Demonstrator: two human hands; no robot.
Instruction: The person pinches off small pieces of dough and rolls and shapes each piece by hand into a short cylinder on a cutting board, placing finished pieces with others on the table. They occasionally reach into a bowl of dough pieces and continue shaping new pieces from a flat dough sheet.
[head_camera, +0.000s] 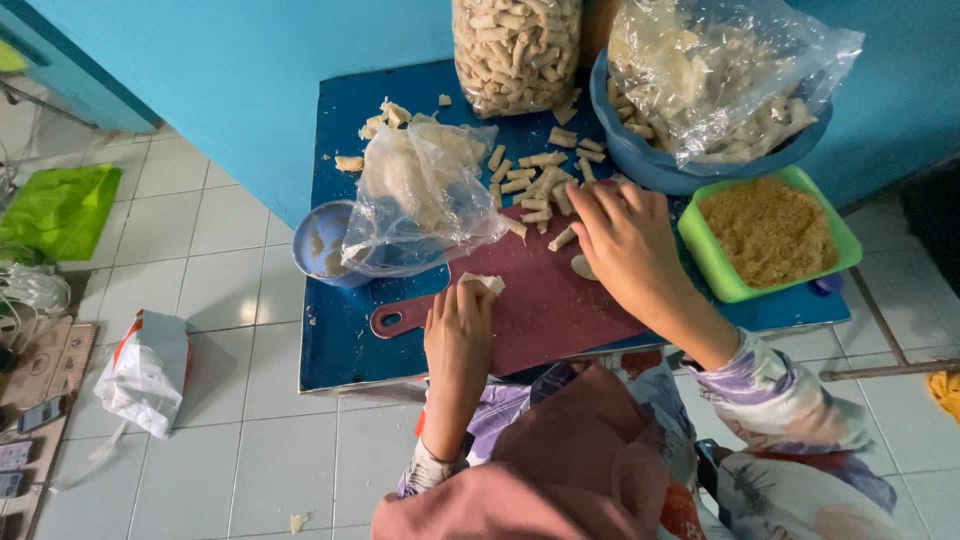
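Observation:
My left hand (458, 335) rests on a dark red cutting board (545, 310) and pinches a small pale piece of wrapper dough (483, 283) at its fingertips. My right hand (625, 240) reaches across the board's far edge, fingers spread near a pile of small rolled pastry sticks (535, 185) on the blue table (335, 340). A pale spoon-like piece (582, 266) shows just under my right palm; whether the hand holds anything is hidden.
A clear bag of pale wrappers (420, 190) sits over a blue bowl (320, 240). A green tub of brown crumbs (770, 235), a blue basin with a bagged filling (720, 80) and a tall bag of rolls (515, 50) stand behind. White bag (148, 370) on the tiled floor.

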